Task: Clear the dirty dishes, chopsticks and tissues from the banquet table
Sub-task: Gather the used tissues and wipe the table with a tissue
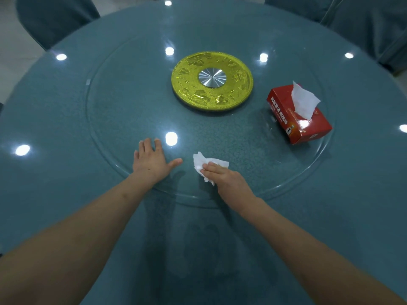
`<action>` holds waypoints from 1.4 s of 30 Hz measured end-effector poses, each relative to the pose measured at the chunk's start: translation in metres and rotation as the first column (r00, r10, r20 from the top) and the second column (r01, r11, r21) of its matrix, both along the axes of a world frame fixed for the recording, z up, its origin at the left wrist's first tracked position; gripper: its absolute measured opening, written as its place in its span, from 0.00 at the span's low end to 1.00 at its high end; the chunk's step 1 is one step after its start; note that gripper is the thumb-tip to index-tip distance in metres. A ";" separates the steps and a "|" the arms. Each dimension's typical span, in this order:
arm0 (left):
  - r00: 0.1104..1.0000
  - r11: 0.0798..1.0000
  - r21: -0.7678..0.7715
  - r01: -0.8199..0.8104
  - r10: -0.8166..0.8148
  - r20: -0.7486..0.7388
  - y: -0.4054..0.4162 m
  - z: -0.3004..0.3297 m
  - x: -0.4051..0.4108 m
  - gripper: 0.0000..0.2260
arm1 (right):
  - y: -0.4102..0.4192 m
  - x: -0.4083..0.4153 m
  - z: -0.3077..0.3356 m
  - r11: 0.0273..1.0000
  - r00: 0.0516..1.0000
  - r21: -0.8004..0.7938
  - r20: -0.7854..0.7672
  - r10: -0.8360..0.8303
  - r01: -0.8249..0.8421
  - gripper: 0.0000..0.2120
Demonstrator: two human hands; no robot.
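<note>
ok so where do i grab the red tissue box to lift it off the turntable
Grip the tissue box across its two long sides, coming down from above with the right hand, which is nearer. It lies flat on the glass turntable, slanted, with one short end facing you. Stay clear of the tissue sticking out of the top slot, near the far end.

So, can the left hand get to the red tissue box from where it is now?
Probably yes: the glass between the left hand and the red tissue box is bare, though it must cross ahead of the right hand.

tissue [206, 165] | white, crumpled | on glass turntable's near edge
</note>
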State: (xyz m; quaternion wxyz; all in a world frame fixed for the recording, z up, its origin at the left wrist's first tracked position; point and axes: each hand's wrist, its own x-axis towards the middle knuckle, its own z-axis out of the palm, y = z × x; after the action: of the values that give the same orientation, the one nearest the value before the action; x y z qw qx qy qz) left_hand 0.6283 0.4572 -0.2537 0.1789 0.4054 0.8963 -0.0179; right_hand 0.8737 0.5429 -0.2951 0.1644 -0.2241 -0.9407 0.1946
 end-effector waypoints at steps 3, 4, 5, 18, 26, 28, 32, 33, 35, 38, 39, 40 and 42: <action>1.000 1.000 -0.005 -0.009 0.009 0.015 0.001 0.002 -0.005 0.50 | 0.025 0.008 -0.003 0.997 0.997 0.001 -0.018 -0.076 0.076 0.33; 1.000 1.000 -0.010 -0.015 0.015 0.023 0.001 0.003 -0.007 0.49 | 0.037 0.012 -0.003 0.993 0.992 -0.007 -0.022 -0.122 0.122 0.33; 0.999 1.000 -0.011 -0.021 0.022 0.030 0.001 0.003 -0.009 0.48 | 0.050 0.015 -0.002 0.987 0.987 -0.013 -0.016 -0.163 0.162 0.33; 0.983 0.926 0.332 0.180 -0.182 -0.025 0.014 0.003 0.054 0.19 | 0.073 0.019 0.004 0.958 0.959 -0.068 -0.028 -0.282 0.280 0.26; 0.978 0.954 0.222 0.201 -0.208 0.006 0.030 0.000 0.089 0.28 | 0.004 0.060 -0.001 0.988 0.986 -0.028 -0.061 -0.155 0.153 0.29; 0.976 0.958 0.191 0.214 -0.217 -0.007 0.026 -0.004 0.087 0.29 | 0.004 0.055 -0.003 0.987 0.985 -0.025 -0.065 -0.162 0.161 0.30; 0.979 0.960 0.200 0.197 -0.205 0.019 0.026 -0.003 0.080 0.30 | 0.019 0.036 -0.005 0.985 0.983 -0.017 -0.050 -0.174 0.174 0.28; 0.979 0.961 0.198 0.194 -0.203 0.027 0.026 -0.001 0.079 0.30 | 0.027 0.029 -0.003 0.980 0.979 -0.024 -0.049 -0.198 0.197 0.27; 0.980 0.963 0.197 0.183 -0.194 0.039 0.025 0.001 0.077 0.30 | 0.051 0.010 0.003 0.961 0.962 -0.072 -0.034 -0.270 0.268 0.26; 0.979 0.958 0.216 0.187 -0.199 0.036 0.023 0.000 0.076 0.30 | 0.092 -0.020 0.015 0.921 0.928 -0.115 0.005 -0.373 0.371 0.25; 0.980 0.958 0.221 0.183 -0.196 0.037 0.021 0.000 0.074 0.30 | 0.106 -0.032 0.017 0.915 0.922 -0.117 0.024 -0.387 0.387 0.25; 0.980 0.956 0.228 0.183 -0.196 0.038 0.021 -0.001 0.074 0.30 | 0.119 -0.042 0.019 0.912 0.918 -0.110 0.050 -0.393 0.396 0.25; 0.980 0.954 0.238 0.183 -0.197 0.037 0.019 -0.003 0.070 0.30 | 0.139 -0.066 0.024 0.915 0.916 -0.102 0.139 -0.376 0.390 0.25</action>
State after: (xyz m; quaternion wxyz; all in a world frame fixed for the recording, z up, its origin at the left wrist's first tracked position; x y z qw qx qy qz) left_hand 0.6984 0.4764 -0.2571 0.1544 0.5082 0.8433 0.0825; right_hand 0.8074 0.6817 -0.2712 0.1295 -0.4252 -0.8720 0.2049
